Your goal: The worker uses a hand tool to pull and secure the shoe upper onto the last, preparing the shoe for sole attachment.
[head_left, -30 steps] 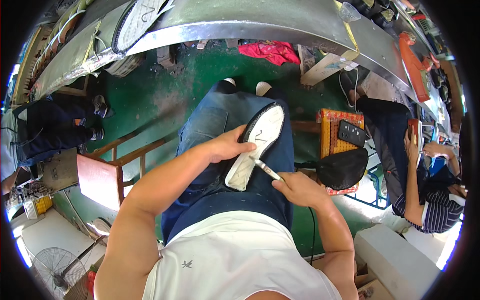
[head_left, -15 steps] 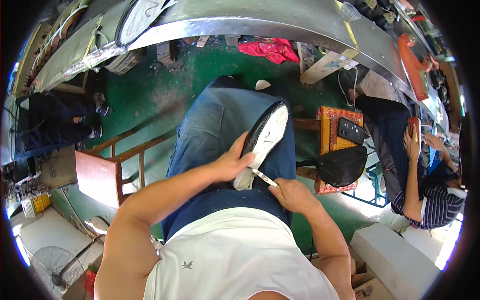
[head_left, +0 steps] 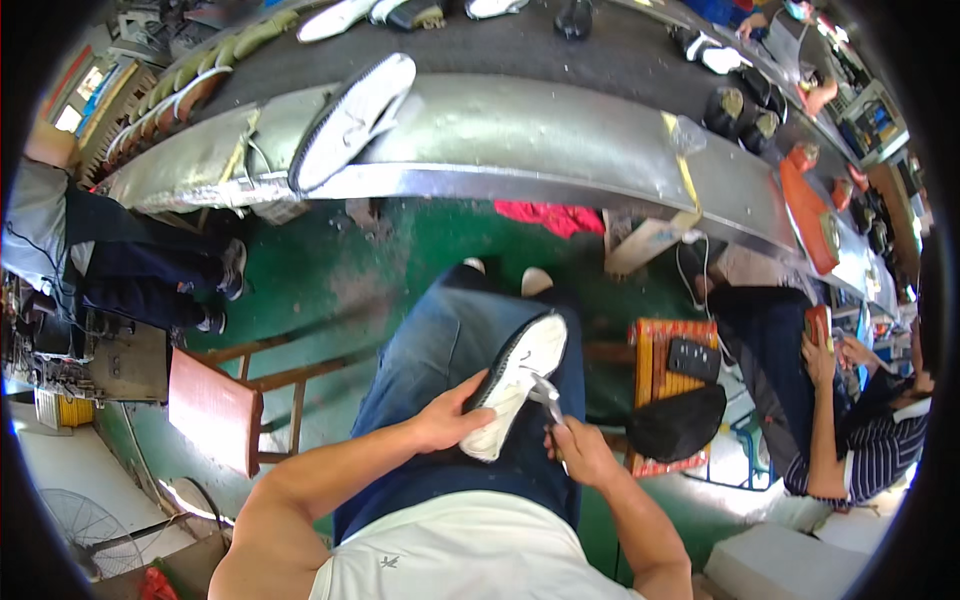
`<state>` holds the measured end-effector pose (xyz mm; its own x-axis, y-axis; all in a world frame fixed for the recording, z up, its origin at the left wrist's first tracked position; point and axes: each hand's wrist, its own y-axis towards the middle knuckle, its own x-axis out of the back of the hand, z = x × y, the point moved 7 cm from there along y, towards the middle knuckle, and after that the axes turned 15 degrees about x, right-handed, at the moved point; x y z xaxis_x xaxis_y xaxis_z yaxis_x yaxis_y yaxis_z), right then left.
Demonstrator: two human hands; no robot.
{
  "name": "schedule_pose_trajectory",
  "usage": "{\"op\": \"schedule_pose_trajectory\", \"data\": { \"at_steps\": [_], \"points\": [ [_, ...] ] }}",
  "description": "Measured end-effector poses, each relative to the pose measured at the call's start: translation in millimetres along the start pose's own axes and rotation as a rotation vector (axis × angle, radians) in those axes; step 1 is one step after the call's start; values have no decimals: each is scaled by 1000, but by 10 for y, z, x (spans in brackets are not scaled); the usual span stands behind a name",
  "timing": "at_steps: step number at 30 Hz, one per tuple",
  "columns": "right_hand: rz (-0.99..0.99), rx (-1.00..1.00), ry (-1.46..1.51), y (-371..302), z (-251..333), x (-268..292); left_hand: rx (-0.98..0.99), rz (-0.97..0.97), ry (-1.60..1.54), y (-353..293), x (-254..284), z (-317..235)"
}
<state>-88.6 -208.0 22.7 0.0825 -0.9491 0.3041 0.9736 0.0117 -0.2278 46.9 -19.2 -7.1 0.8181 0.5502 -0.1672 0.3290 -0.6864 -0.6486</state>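
An upturned shoe upper, with a whitish underside and dark edging, lies slantwise over my thighs. My left hand is closed around its near left side, thumb on the underside. In my right hand is a tool that looks like metal pincers. Its bright head touches or hovers just over the right edge of the shoe near mid-length; I cannot tell which. My right fingers are wrapped around the handle, partly hiding it.
A similar upturned shoe rests on the metal bench edge ahead. More shoes line the dark belt. To my left is a wooden stool; to my right, a seat holding a phone and black bag. Co-workers sit right and stand left.
The view has tipped up, showing more of the bench. My right hand has brought the tool from the shoe's near end up to its middle right edge. The left hand still grips the shoe.
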Motion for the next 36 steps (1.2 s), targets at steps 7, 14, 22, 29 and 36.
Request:
{"op": "schedule_pose_trajectory", "data": {
  "at_steps": [7,14,22,29,36],
  "points": [
    [-147,-75,342,-40,-609,44,-148,104,-326,-398,652,-2107],
    [-69,-154,412,243,-781,255,-428,-729,1240,1344,1208,-5278],
    [-95,-251,818,409,-1105,368,-507,-784,1715,2417,2163,-5056],
    [-17,-279,693,545,-750,471,150,-1045,1436,925,3773,-4514],
    [-165,-232,701,174,-859,47,-340,-235,388,11,2502,-3918]
  ]
}}
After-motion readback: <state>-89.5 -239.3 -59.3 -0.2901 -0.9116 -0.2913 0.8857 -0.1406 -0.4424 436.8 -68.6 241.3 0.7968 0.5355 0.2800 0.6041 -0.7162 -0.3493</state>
